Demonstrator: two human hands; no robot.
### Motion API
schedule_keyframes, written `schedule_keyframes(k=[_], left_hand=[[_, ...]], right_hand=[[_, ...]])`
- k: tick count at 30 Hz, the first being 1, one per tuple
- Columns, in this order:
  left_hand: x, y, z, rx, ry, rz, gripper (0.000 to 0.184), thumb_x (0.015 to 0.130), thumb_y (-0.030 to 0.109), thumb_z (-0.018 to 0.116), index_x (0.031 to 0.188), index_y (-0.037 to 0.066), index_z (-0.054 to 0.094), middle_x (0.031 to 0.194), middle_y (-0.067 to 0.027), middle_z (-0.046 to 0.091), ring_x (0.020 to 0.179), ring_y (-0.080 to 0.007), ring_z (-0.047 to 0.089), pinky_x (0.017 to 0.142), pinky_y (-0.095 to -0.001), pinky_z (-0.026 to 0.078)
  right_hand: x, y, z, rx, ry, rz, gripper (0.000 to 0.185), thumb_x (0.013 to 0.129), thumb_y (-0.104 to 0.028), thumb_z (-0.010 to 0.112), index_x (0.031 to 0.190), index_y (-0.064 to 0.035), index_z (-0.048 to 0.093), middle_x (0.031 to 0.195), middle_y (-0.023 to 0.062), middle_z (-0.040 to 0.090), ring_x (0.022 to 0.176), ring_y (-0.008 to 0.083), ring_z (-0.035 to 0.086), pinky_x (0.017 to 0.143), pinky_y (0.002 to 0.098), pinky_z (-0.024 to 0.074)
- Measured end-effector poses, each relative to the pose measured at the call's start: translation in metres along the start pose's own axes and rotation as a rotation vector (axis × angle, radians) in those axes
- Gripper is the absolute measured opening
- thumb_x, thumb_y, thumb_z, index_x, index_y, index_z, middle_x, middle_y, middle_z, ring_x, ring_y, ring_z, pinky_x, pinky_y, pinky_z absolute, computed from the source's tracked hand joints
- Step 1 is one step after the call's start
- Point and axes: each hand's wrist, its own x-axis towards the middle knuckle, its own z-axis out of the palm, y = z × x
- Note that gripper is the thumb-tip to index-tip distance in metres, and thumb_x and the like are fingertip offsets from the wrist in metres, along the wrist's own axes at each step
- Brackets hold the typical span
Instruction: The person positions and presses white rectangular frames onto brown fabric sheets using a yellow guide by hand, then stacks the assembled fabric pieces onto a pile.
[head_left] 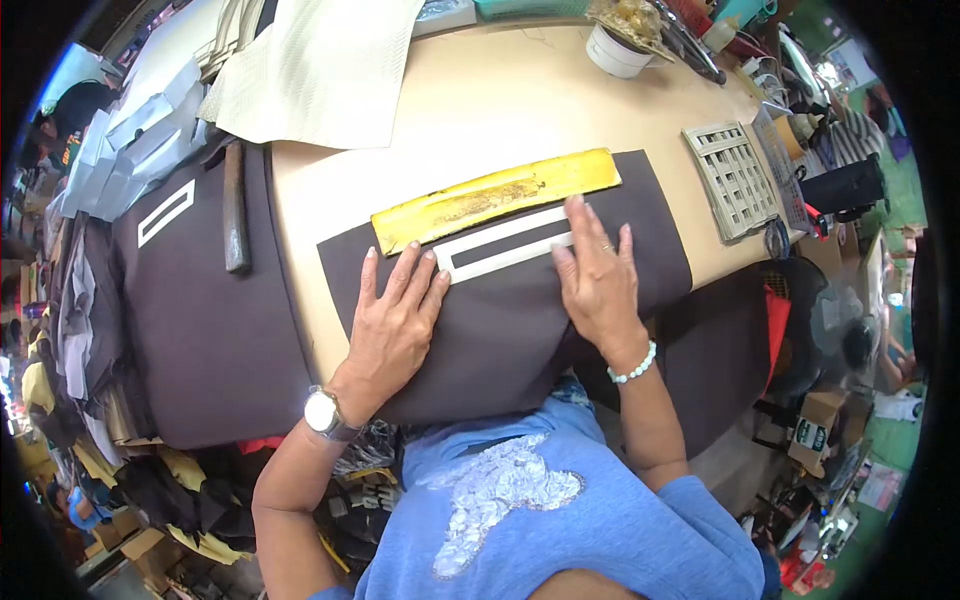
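A white rectangular frame-shaped strip (512,259) lies on dark fabric (480,340) spread over the table edge. My left hand (393,318) rests flat with fingers spread, its fingertips at the frame's left end. At the right end, my right hand (602,280) touches the frame with its fingers apart and thumb out. Just beyond the frame sits a long yellow bar (497,198) with brown stains, lying across the fabric's far part. Neither hand is wrapped around anything.
On the left, a hammer (235,210) lies on more dark fabric (215,330), beside a second white frame (165,205). Cream textured sheets (315,75) cover the back left. A white tub (617,50) stands at the back, and slotted cream panels (735,180) lie at right.
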Motion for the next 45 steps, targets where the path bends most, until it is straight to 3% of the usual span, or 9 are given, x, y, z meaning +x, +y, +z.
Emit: schedule_keyframes(k=[10,15,18,24,28,33,36,40,45], left_hand=[[-0.019,0.013,-0.003,0.28,-0.027,-0.011,0.035,0.081,0.007,0.053,0.113,-0.003,0.061,0.121,-0.0172,0.057,0.131,-0.0308,0.039,0.11,-0.0574,0.022],[-0.04,0.0,-0.012,-0.177,0.119,-0.407,0.032,0.086,0.012,0.055,0.117,0.005,0.061,0.126,-0.0171,0.054,0.129,-0.0348,0.04,0.106,-0.0582,0.024],[-0.04,0.016,-0.008,-0.227,0.272,-0.64,0.043,0.089,0.021,0.055,0.13,0.006,0.051,0.135,-0.0195,0.045,0.131,-0.0369,0.035,0.107,-0.0585,0.023],[-0.032,0.025,0.016,-0.122,0.195,-0.828,0.056,0.092,0.032,0.053,0.14,0.008,0.039,0.142,-0.0318,0.029,0.134,-0.0465,0.025,0.106,-0.0634,0.015],[-0.034,0.023,0.015,-0.152,0.182,-0.82,0.053,0.091,0.032,0.054,0.137,0.006,0.043,0.142,-0.0312,0.03,0.134,-0.0463,0.025,0.105,-0.0645,0.015],[-0.034,0.022,0.019,-0.163,0.219,-0.764,0.054,0.089,0.029,0.056,0.131,-0.002,0.047,0.138,-0.0232,0.042,0.131,-0.0399,0.035,0.104,-0.0638,0.018],[-0.039,0.022,0.009,-0.359,0.318,-0.699,0.05,0.086,0.017,0.06,0.13,-0.004,0.048,0.136,-0.0219,0.046,0.127,-0.0377,0.043,0.105,-0.054,0.028],[-0.067,0.031,-0.043,-0.816,0.611,-0.737,0.05,0.081,-0.003,0.056,0.131,-0.002,0.049,0.135,-0.0202,0.048,0.128,-0.03,0.045,0.106,-0.0359,0.034],[-0.156,0.005,-0.122,-0.382,1.139,-1.123,0.05,0.08,-0.003,0.05,0.131,-0.005,0.049,0.134,-0.0187,0.05,0.127,-0.0261,0.046,0.108,-0.0354,0.031]], right_hand=[[0.003,0.025,-0.007,-0.277,-0.012,0.093,0.064,0.096,-0.042,0.039,0.143,0.0004,0.028,0.141,0.0203,0.04,0.132,0.0379,0.036,0.108,0.0633,0.0127],[0.026,0.039,-0.022,-0.319,0.004,0.2,0.06,0.096,-0.04,0.042,0.143,-0.0041,0.031,0.145,0.0177,0.036,0.137,0.0391,0.025,0.108,0.0639,0.011],[0.048,0.014,-0.015,-0.263,-0.097,-0.174,0.054,0.096,-0.038,0.042,0.143,-0.0131,0.034,0.147,0.0151,0.033,0.137,0.0387,0.024,0.108,0.0636,0.0119],[0.155,0.014,0.035,-0.374,-0.147,-0.191,0.048,0.097,-0.034,0.039,0.143,-0.0204,0.035,0.148,0.0144,0.031,0.136,0.0414,0.027,0.105,0.0668,0.0164],[0.178,0.06,0.024,-0.242,-0.03,-0.276,0.059,0.095,-0.036,0.044,0.14,0.0012,0.034,0.144,0.0217,0.036,0.133,0.0374,0.033,0.111,0.0474,0.0241],[0.066,0.074,-0.034,-0.359,-0.057,0.344,0.066,0.09,-0.044,0.053,0.13,0.0068,0.044,0.135,0.0251,0.045,0.126,0.0377,0.041,0.107,0.0448,0.029],[0.009,0.117,-0.016,0.123,0.217,0.282,0.03,0.088,-0.009,0.06,0.111,0.0083,0.052,0.122,0.025,0.054,0.105,0.0322,0.054,0.092,0.0374,0.0407],[0.024,0.051,-0.033,0.656,0.181,0.213,0.014,0.089,-0.004,0.058,0.098,0.0024,0.05,0.097,0.0086,0.053,0.09,0.0167,0.051,0.083,0.0292,0.0422],[0.084,-0.079,-0.019,1.147,-0.044,-0.034,0.016,0.087,-0.001,0.058,0.087,-0.0068,0.043,0.082,-0.0017,0.043,0.074,0.0057,0.041,0.066,0.0206,0.0385]])
